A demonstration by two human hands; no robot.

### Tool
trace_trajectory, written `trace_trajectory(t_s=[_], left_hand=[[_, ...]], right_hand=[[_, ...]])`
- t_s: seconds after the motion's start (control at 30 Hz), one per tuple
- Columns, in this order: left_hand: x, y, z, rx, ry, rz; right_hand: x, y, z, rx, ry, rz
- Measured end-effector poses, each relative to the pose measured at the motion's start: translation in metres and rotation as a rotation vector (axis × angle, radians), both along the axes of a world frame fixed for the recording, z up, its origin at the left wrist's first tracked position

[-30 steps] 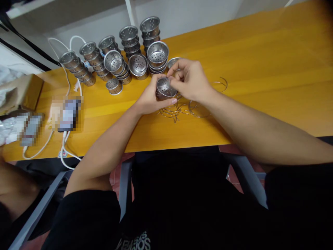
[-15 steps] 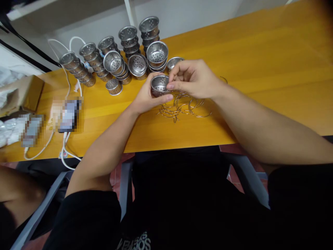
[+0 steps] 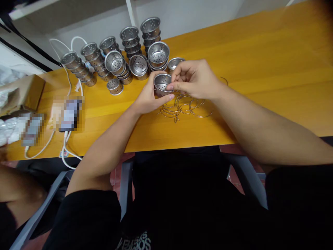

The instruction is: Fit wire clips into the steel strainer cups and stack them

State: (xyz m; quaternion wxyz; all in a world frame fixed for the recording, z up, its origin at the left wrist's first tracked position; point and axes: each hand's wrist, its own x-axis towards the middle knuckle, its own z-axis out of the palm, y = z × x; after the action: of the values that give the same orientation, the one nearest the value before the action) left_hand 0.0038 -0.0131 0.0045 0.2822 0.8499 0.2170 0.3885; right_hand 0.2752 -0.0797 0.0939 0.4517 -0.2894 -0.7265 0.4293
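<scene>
A small perforated metal strainer cup (image 3: 162, 83) is tilted in my left hand (image 3: 149, 94), whose fingers and thumb wrap round its side. My right hand (image 3: 194, 79) pinches thumb and forefinger together at the cup's right rim; whatever lies between those fingertips is hidden. Below both hands, a loose heap of thin curved wires (image 3: 192, 108) lies on the table. Right behind the held cup stands another strainer cup (image 3: 176, 63), partly covered by my right hand.
Several stacks of strainer cups (image 3: 130, 38) stand along the back of the wooden table (image 3: 260, 76). One single cup (image 3: 114, 86) sits in front of them. At left are a phone (image 3: 70, 115) with white cables and a cardboard box (image 3: 31, 92). A person's knee (image 3: 23, 194) shows lower left.
The held cup has shifted slightly to the right and turned a little in my left hand. My right hand stays pinched at its rim.
</scene>
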Motion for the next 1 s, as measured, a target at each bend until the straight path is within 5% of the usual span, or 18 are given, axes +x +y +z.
trace_trajectory(t_s=[0.2, 0.63, 1.0], left_hand=[[-0.002, 0.002, -0.008, 0.117, 0.024, 0.031], [-0.005, 0.011, -0.015, 0.086, -0.01, -0.075], [-0.007, 0.004, 0.0, -0.039, -0.018, 0.07]], right_hand=[[0.001, 0.006, -0.004, 0.027, 0.006, 0.035], [-0.003, 0.005, -0.009, 0.091, 0.001, -0.031], [0.008, 0.002, -0.007, 0.313, -0.142, -0.191]])
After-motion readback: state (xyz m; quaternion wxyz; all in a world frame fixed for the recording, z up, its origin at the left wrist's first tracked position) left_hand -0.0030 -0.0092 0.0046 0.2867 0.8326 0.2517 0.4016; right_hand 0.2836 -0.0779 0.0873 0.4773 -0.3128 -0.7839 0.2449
